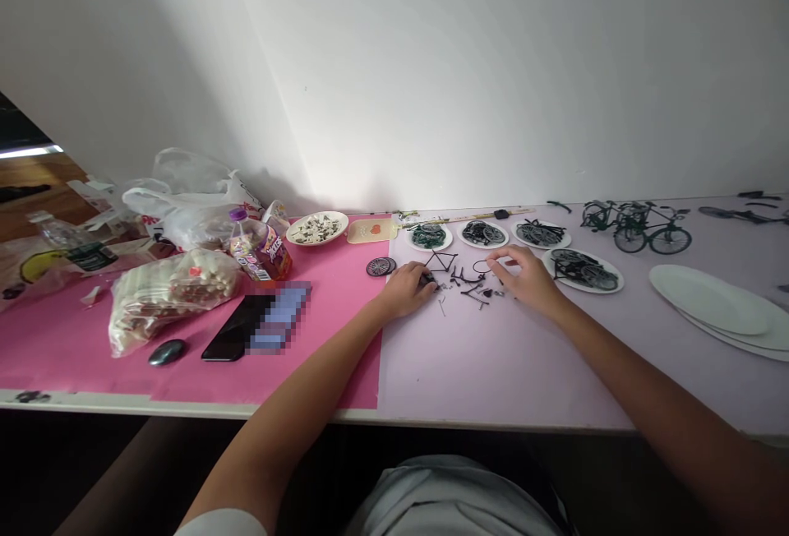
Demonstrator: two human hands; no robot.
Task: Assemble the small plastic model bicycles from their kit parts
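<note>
Pink and lilac coverings are sharing the bench in the head view, and the work is sitting on the lilac side, just past the seam. A small black bicycle frame is lying there between the two hands, beyond the fingertips of the left hand and to the left of the right hand. Its long axis is running roughly crosswise to the person, and the left hand is being the nearer one. That hand is curling palm-down over a small dark part; whether it is gripping the part or merely covering it, one cannot tell. The right hand is pinching the near edge of a thin black ring between thumb and forefinger, and the ring is extending leftward toward the frame, apart from it. Loose black pieces are lying scattered in the gap between the hands, on the person's side of the ring and frame. Two spoked wheels are overlapping on the pink side, beyond the left wrist. A white plate is holding more dark parts just right of the right hand, while assembled model bicycles are standing farther right, near the wall.
</note>
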